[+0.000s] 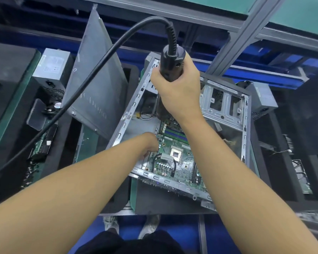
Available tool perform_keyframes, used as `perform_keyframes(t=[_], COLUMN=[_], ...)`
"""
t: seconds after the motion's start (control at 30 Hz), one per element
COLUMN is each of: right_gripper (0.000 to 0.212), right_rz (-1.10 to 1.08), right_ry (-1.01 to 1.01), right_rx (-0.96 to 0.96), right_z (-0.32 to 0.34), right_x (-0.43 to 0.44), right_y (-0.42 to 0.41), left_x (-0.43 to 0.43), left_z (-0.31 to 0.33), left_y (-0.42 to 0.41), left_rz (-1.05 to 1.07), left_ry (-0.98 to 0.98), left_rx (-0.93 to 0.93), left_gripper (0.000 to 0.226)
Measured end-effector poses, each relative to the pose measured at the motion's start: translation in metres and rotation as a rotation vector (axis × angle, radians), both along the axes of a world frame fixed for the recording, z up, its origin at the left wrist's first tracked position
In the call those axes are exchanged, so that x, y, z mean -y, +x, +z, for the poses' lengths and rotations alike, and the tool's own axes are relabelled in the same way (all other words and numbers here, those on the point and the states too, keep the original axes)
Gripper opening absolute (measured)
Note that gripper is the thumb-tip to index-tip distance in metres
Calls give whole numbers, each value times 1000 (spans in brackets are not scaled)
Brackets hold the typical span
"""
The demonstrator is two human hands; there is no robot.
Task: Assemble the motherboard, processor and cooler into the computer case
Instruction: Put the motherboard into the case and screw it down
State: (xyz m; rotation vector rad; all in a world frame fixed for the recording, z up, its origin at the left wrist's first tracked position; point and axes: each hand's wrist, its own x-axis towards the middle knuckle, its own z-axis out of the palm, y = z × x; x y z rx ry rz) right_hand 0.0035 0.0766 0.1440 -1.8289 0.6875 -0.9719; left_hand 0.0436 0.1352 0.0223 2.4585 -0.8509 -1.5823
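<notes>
Two bare hands work over an open computer case (pixel 246 125) at centre. The motherboard (pixel 184 162) lies inside it, toward 6 o'clock. At 12 o'clock the right hand (pixel 176 88) wraps around a corded electric screwdriver (pixel 171 65), held above the case. The left hand (pixel 149 145) reaches the board's 9 o'clock edge, fingers curled down; whether it pinches anything cannot be told. Likely step: screwing the board down. Next, the bit must meet a mounting hole squarely.
</notes>
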Motion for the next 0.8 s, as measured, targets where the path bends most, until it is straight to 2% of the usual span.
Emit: perform_keyframes(t=[0.13,0.2,0.3,0.5,0.63,0.8], right_gripper=[27,27,24,25,19,18], right_rz=[4,1,1,-1,1,2], right_ry=[-18,-31,-47,-52,-42,-38], right_rx=[-2,-2,0,-13,-14,-24], right_z=[0,0,-1,-1,-1,-2], right_x=[2,3,4,4,5,5], right_y=[0,1,1,2,3,2], left_x=[6,5,7,11,10,10], left_z=[-23,-29,-33,-34,-38,-41], left_y=[4,3,2,5,5,7], left_rz=[252,264,339,342,404,373], left_ry=[-99,-139,-186,-209,-163,-149], left_rx=[-65,-47,-112,-184,-212,-245], left_gripper=[18,15,47,42,63,71])
